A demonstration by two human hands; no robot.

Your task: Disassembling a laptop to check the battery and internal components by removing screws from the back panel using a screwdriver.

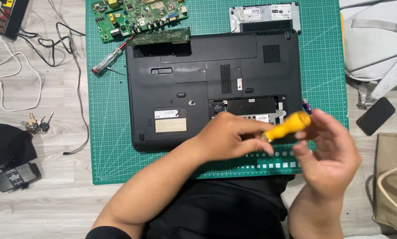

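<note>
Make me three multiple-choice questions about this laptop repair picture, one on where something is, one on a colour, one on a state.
1. Where does the red-handled screwdriver lie?
A. On the green cutting mat, left of the laptop
B. On the grey bag
C. On the laptop

2. What colour is the tool handle between the hands?
A. Blue
B. Yellow
C. Black

3. How does the laptop lie?
A. Open, screen up
B. On its edge
C. Closed, underside up, one bay uncovered

Answers: 1 A, it rests on the mat by the laptop's upper left corner. 2 B, the left hand and right hand meet on a yellow handle. 3 C, vents and labels face up, with an open bay.
</note>
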